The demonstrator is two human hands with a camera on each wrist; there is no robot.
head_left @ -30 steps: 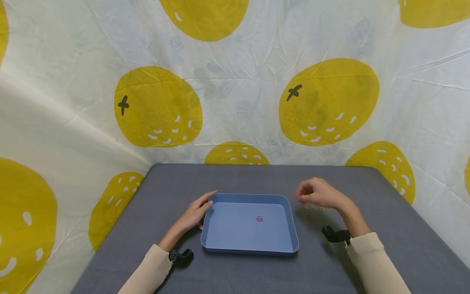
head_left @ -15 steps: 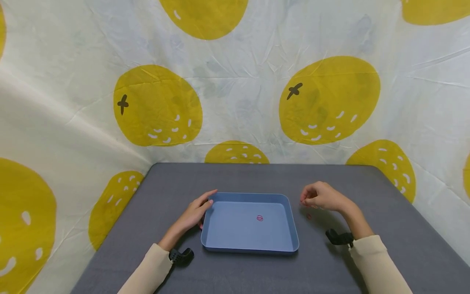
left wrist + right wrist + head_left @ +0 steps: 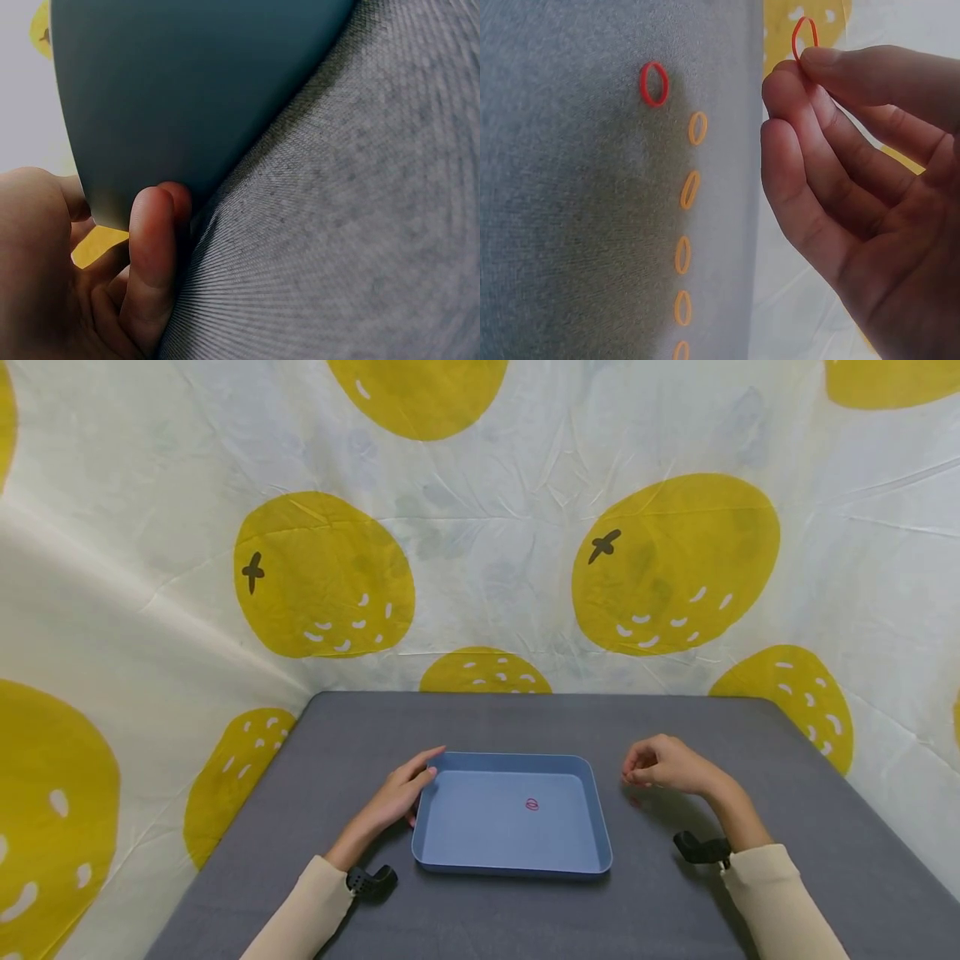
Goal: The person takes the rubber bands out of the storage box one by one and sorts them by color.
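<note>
My left hand (image 3: 392, 797) grips the left wall of a shallow blue tray (image 3: 487, 864), thumb at the rim and other fingers curled against the outside, as the left wrist view shows. Inside the tray lie red rubber bands (image 3: 532, 805), overlapping. Right of the tray, my right hand (image 3: 666, 765) is raised over the table, pinching a small red rubber band (image 3: 794, 43) between thumb and index fingertip. Below it, another red rubber band (image 3: 644, 86) rests on the table, beside a row of several yellow-orange rubber bands (image 3: 692, 129), which the hand hides in the head view.
The grey cloth-covered table (image 3: 480, 914) runs back to a white curtain (image 3: 487, 585) printed with yellow fruit. A black wrist camera (image 3: 371, 882) sits on the left wrist, and another black camera (image 3: 701, 848) on the right one.
My right hand has drawn back to the right and slightly nearer, with the red rubber band in its fingertips, and now covers the yellow-orange row. My left hand and the tray have stayed put.
</note>
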